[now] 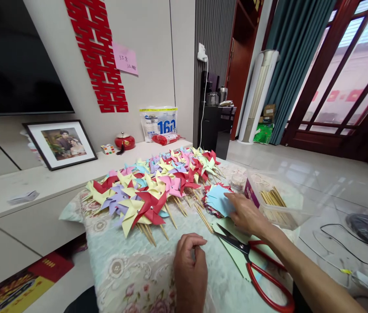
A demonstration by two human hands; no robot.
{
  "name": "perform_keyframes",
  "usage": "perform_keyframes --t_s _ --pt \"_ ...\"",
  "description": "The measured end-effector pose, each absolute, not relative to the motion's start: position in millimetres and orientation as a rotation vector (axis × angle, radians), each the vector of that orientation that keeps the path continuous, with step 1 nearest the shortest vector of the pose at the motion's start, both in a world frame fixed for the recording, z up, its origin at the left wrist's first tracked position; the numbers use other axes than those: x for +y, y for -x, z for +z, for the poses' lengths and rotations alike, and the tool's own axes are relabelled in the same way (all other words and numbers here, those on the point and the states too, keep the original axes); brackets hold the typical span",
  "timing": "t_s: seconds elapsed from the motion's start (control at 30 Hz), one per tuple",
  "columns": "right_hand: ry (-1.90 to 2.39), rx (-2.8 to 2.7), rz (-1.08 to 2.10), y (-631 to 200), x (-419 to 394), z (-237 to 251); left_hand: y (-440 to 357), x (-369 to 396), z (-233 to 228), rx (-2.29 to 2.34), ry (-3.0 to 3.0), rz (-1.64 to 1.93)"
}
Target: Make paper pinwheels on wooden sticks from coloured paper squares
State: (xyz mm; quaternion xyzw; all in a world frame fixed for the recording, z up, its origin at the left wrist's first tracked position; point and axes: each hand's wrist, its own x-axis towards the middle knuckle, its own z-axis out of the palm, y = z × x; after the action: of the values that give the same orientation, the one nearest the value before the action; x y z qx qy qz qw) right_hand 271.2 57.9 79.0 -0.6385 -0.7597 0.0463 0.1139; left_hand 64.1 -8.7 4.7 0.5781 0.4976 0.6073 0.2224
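My right hand (246, 214) reaches over a stack of cut paper pieces, its index finger stretched out onto the light blue top sheet (218, 199). The edges below show red and other colours. My left hand (190, 263) rests on the tablecloth with its fingers curled in, and nothing shows in it. Large scissors (242, 248) with red handles lie half open on pale green paper sheets (232, 256), under my right forearm. Many finished paper pinwheels (151, 207) on thin sticks cover the left and far part of the table. Loose sticks (204, 218) lie beside the stack.
A clear plastic box (288, 219) holding wooden sticks (273, 200) stands to the right. A small round clear container (238, 181) sits behind the stack. Along the wall runs a white cabinet (56, 184) with a framed photo (60, 144), a red jar (125, 141) and a plastic bag (158, 122).
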Motion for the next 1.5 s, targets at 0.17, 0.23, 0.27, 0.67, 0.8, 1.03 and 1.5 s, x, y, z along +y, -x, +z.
perform_keyframes --t_s 0.17,0.23,0.27,0.67,0.8,1.03,1.5 --pt "1.921 -2.268 0.183 -268 58 74 -64 -9 4 1.376 -1.599 1.648" --pt "1.935 -2.272 0.215 -269 60 74 -64 -9 4 1.378 -1.587 1.647" --pt "1.941 -2.273 0.232 -270 61 74 -65 -9 4 1.379 -1.583 1.642" --pt "1.953 -2.252 0.309 -276 65 80 -66 -11 6 1.363 -1.580 1.609" --pt "1.940 -2.259 0.309 -276 66 82 -66 -11 6 1.365 -1.585 1.606" --pt "1.965 -2.230 0.255 -274 69 80 -66 -11 7 1.369 -1.598 1.595" --pt "1.980 -2.155 0.058 -273 72 78 -67 -11 3 1.373 -1.584 1.553"
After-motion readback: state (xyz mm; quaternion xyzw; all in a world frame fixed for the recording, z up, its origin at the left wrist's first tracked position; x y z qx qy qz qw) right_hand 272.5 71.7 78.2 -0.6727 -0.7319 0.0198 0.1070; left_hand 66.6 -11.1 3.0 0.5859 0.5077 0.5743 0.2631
